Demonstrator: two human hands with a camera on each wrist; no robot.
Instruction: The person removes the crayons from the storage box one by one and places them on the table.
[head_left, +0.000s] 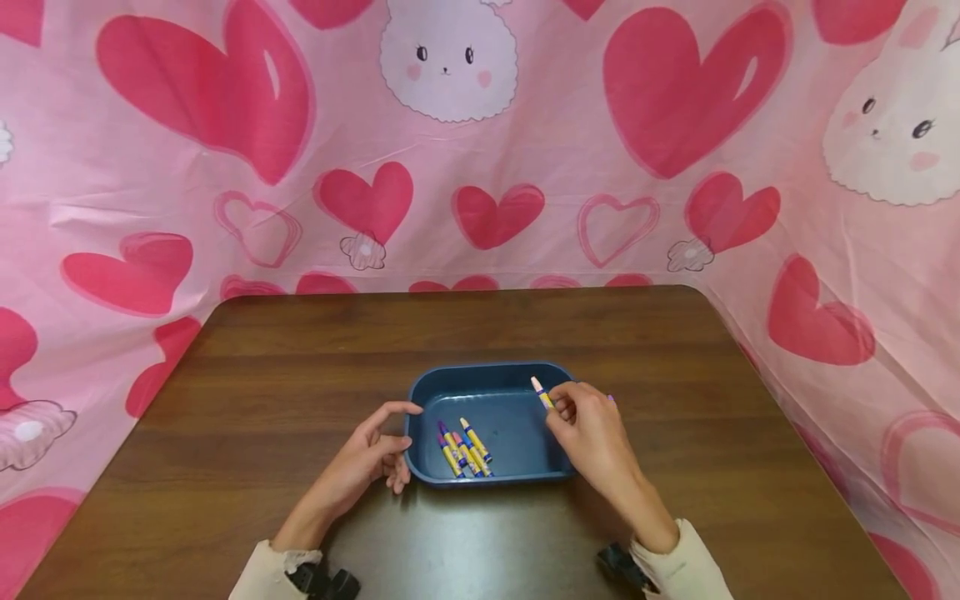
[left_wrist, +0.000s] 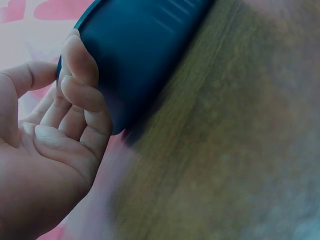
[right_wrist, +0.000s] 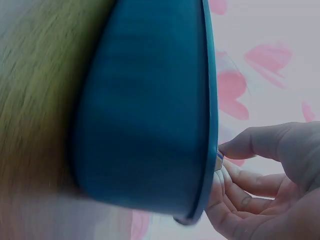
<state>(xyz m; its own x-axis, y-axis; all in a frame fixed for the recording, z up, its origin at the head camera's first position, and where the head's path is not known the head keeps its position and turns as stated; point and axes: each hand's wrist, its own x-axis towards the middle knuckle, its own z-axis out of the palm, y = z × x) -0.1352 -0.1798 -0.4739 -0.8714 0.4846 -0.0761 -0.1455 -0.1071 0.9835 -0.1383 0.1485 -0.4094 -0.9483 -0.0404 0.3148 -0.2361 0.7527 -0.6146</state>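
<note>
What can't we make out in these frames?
Head: print on the piled crayons, too small.
Head: exact pile count, crayons overlap.
Head: lower end of the held crayon, covered by the right hand.
Left wrist: inside of the tray, behind its wall.
Right wrist: part of the tray, cut off by the top edge.

- A dark blue tray (head_left: 517, 437), rectangular with rounded corners and a raised wall, sits upright with its long sides running left to right; the left hand (head_left: 367, 456) holds its left rim.
- One crayon (head_left: 542, 393), with a pale pinkish tip and yellow wrapper, is pinched by the right hand (head_left: 592, 427) above the tray's right part, its tip pointing far and left.
- Several yellow-wrapped crayons (head_left: 452, 457), some purple-tipped, lie bunched inside, left of the middle and toward the near wall.
- A pale-tipped crayon (head_left: 476, 440) lies at the bunch's far right edge.
</note>
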